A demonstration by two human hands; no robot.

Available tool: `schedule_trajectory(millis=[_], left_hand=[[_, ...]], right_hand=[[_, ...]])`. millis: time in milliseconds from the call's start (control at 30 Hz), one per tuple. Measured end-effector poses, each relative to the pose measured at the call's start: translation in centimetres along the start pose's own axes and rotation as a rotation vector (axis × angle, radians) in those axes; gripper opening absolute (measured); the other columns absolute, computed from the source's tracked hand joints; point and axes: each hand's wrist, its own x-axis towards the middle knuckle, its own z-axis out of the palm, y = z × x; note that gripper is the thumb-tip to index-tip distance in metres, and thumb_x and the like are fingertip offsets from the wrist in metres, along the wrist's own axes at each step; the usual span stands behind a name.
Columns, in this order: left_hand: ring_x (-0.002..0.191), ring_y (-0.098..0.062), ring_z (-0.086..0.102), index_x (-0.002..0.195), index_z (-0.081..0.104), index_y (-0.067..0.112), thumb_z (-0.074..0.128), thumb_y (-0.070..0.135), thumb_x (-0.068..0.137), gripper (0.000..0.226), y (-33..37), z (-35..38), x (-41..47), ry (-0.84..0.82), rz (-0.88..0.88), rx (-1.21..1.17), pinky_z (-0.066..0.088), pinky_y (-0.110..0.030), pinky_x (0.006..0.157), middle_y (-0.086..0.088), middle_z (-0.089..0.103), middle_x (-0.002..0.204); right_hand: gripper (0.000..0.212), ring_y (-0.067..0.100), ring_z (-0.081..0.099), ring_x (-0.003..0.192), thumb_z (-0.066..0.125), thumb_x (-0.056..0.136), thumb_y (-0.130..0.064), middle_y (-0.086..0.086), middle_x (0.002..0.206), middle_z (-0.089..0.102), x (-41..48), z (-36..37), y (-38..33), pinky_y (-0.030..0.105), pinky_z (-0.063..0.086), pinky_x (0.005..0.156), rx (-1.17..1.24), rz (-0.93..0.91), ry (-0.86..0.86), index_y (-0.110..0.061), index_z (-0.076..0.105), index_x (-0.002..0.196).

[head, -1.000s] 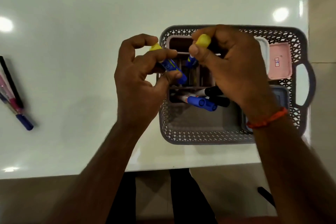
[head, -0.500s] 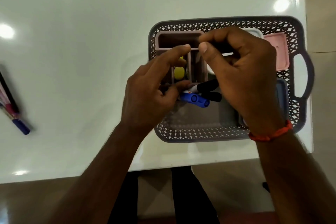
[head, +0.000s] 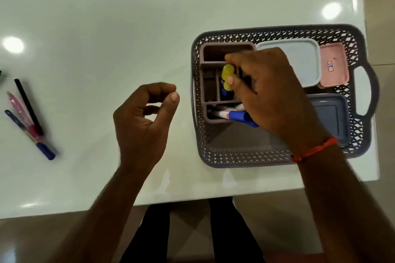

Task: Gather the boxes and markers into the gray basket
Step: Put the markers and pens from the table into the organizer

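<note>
Found the gray basket (head: pixel 239 157) already holding most of the load. Counted three lidded boxes along its right side: a white box (head: pixel 299 57) and a pink box (head: pixel 333 66) toward the far wall, a blue-gray box (head: pixel 329 117) nearer the front. Saw a brown organizer (head: pixel 210 92) filling the basket's left half, with a blue marker (head: pixel 237 115) lying in the front slot beside at least one more, partly hidden.

Caught the right hand (head: pixel 271 96) over the organizer, thumb and fingertips pinching a yellow-capped marker (head: pixel 227 72) upright in a middle slot, not yet let go. Could not tell whether a second yellow cap stood just below it.

Noted the left hand (head: pixel 143 119) just left of the basket, above the table (head: pixel 106 28), loosely curled, thumb near the fingertips, gripping nothing.

Spotted a small bunch of pens (head: pixel 27 117) lying well to the left of the basket. Judged the boxes done, this marker nearly seated, and that bunch the likely remainder.
</note>
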Motion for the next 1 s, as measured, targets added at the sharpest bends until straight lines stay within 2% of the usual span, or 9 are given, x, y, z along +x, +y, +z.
schedule_trajectory(millis=[100, 233, 333, 400, 500, 633, 733, 833, 1000], left_hand=[[0.087, -0.006, 0.07, 0.095, 0.07, 0.029, 0.072, 0.017, 0.092, 0.012, -0.6, -1.6, -0.5, -0.003, -0.038, 0.007, 0.05, -0.011, 0.072, 0.016, 0.073, 0.092], [0.083, -0.006, 0.071, 0.092, 0.07, 0.034, 0.074, 0.018, 0.09, 0.017, -1.3, -3.3, -1.2, -0.009, -0.083, -0.001, 0.048, -0.009, 0.069, 0.021, 0.074, 0.088], [0.082, -0.011, 0.072, 0.091, 0.071, 0.035, 0.074, 0.016, 0.09, 0.019, -1.9, -4.6, -1.5, 0.01, -0.117, -0.024, 0.049, -0.011, 0.069, 0.018, 0.075, 0.087], [0.081, -0.013, 0.073, 0.091, 0.071, 0.034, 0.074, 0.015, 0.09, 0.02, -2.4, -5.8, -1.6, 0.032, -0.13, -0.035, 0.05, -0.012, 0.069, 0.015, 0.075, 0.086], [0.079, -0.011, 0.072, 0.091, 0.072, 0.032, 0.075, 0.013, 0.089, 0.019, -3.3, -7.7, -1.8, 0.06, -0.139, -0.036, 0.05, -0.013, 0.068, 0.013, 0.075, 0.083], [0.076, -0.005, 0.07, 0.091, 0.075, 0.021, 0.075, 0.012, 0.087, 0.01, -5.0, -11.3, -2.1, 0.095, -0.163, 0.003, 0.048, -0.011, 0.067, 0.012, 0.075, 0.082], [0.077, -0.005, 0.069, 0.091, 0.075, 0.019, 0.075, 0.01, 0.088, 0.009, -6.4, -14.1, -1.9, 0.143, -0.209, 0.016, 0.048, -0.01, 0.067, 0.014, 0.075, 0.084], [0.075, -0.008, 0.071, 0.09, 0.075, 0.022, 0.075, 0.011, 0.088, 0.012, -8.2, -17.3, -1.7, 0.216, -0.265, 0.013, 0.048, -0.012, 0.067, 0.014, 0.074, 0.079], [0.073, -0.009, 0.07, 0.09, 0.075, 0.022, 0.074, 0.013, 0.089, 0.009, -10.4, -21.3, -1.3, 0.286, -0.319, 0.031, 0.049, -0.014, 0.065, 0.012, 0.073, 0.076]], right_hand=[[0.06, 0.023, 0.038, 0.132, 0.039, 0.092, -0.052, -0.005, 0.146, 0.051, 0.2, -0.1, -1.1, 0.044, 0.037, 0.106, -0.233, -0.02, -0.164, -0.019, 0.052, 0.141], [0.063, 0.026, 0.029, 0.141, 0.035, 0.091, -0.062, -0.001, 0.153, 0.042, -0.7, -0.3, -1.9, 0.05, 0.037, 0.102, -0.402, -0.038, -0.222, -0.025, 0.055, 0.137], [0.05, 0.03, 0.043, 0.131, 0.045, 0.093, -0.056, 0.007, 0.137, 0.059, -1.2, -0.9, -2.4, 0.048, 0.04, 0.097, -0.359, -0.082, -0.104, -0.018, 0.076, 0.103], [0.043, 0.035, 0.055, 0.114, 0.053, 0.097, -0.042, 0.013, 0.117, 0.069, -1.6, -1.2, -3.3, 0.044, 0.041, 0.095, -0.279, -0.108, 0.084, -0.009, 0.076, 0.083], [0.035, 0.037, 0.063, 0.098, 0.058, 0.098, -0.029, 0.015, 0.1, 0.071, -2.5, -1.0, -5.3, 0.05, 0.044, 0.092, -0.203, -0.182, 0.225, -0.002, 0.073, 0.081], [0.036, 0.036, 0.064, 0.094, 0.056, 0.097, -0.032, 0.012, 0.097, 0.07, -2.3, 2.5, -9.3, 0.057, 0.045, 0.087, -0.06, -0.286, 0.128, -0.004, 0.073, 0.083], [0.033, 0.03, 0.064, 0.098, 0.057, 0.095, -0.036, 0.005, 0.098, 0.07, -1.6, 5.4, -13.2, 0.048, 0.044, 0.094, 0.026, -0.329, 0.044, -0.009, 0.074, 0.085], [0.021, 0.026, 0.063, 0.096, 0.064, 0.09, -0.028, 0.004, 0.094, 0.071, -1.0, 8.0, -17.0, 0.035, 0.044, 0.092, 0.056, -0.417, 0.012, -0.011, 0.074, 0.085], [0.016, 0.024, 0.064, 0.093, 0.065, 0.091, -0.027, -0.001, 0.092, 0.072, 0.6, 11.5, -21.2, 0.034, 0.048, 0.081, 0.093, -0.464, -0.031, -0.015, 0.073, 0.085]])
